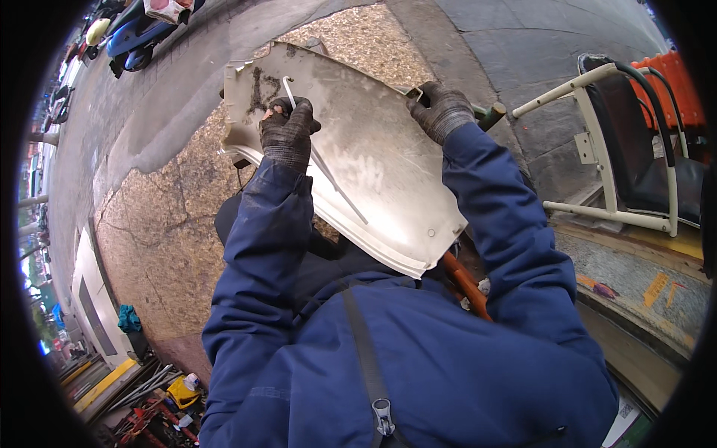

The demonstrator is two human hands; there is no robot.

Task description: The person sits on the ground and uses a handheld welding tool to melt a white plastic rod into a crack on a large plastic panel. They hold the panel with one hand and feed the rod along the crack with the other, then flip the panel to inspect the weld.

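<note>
A pale, dirty plastic panel with dark smudges lies across my lap. My left hand, in a dark worn glove with bare fingertips showing, is closed on a thin white hooked rod over the panel's left part. My gloved right hand grips the panel's upper right edge, its fingertips partly hidden. An orange-brown bar shows beneath the panel's lower right, and a dark green tube sticks out beyond my right hand.
At right stand metal-framed chairs, orange plastic behind, on a step. Parked scooters line the upper left. Speckled paving surrounds my left side. Metal rods and tools, with a yellow container, lie at lower left.
</note>
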